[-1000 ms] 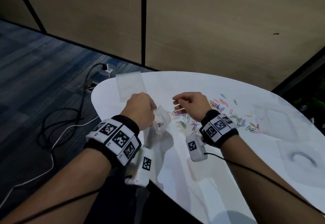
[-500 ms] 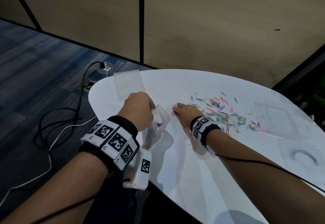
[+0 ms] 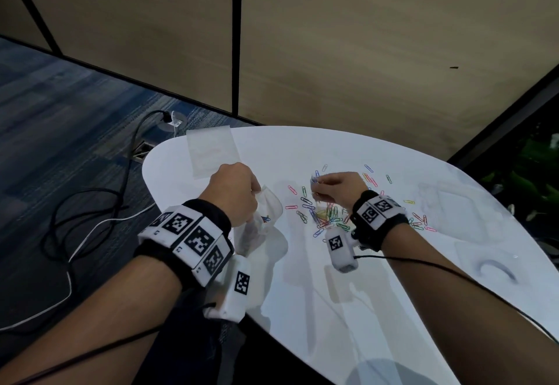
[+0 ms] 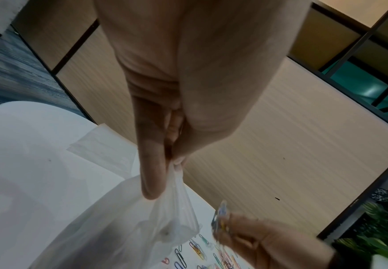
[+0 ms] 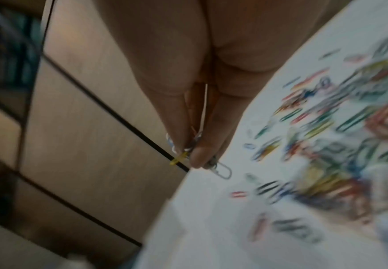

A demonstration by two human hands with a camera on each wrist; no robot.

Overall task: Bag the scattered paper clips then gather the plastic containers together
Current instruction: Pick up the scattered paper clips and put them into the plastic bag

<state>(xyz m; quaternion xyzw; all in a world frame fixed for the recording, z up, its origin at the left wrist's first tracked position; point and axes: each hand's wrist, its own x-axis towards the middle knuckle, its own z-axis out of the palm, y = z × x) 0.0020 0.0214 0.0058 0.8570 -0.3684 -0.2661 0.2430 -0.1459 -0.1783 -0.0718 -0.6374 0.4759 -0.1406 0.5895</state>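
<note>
My left hand (image 3: 234,192) pinches the rim of a clear plastic bag (image 3: 263,218) at the table's left edge; in the left wrist view the left hand (image 4: 170,163) holds the bag (image 4: 128,227) by its top, mouth hanging open. My right hand (image 3: 332,186) is lifted above the table, pinching a small bunch of coloured paper clips (image 3: 314,180); the right wrist view shows the bunch (image 5: 188,151) between the fingertips (image 5: 197,156). Many coloured paper clips (image 3: 326,218) lie scattered on the white table (image 3: 393,309). Clear plastic containers (image 3: 453,212) (image 3: 496,266) sit at the right.
A second flat clear bag (image 3: 211,151) lies at the table's far left corner. Cables (image 3: 90,227) trail over the blue carpet on the left. Wooden wall panels (image 3: 332,36) stand behind the table. Plants (image 3: 535,166) show at the far right.
My right hand went from near the bag down onto the clip pile, then rose with a fresh bunch of clips. The left hand kept holding the bag in place.
</note>
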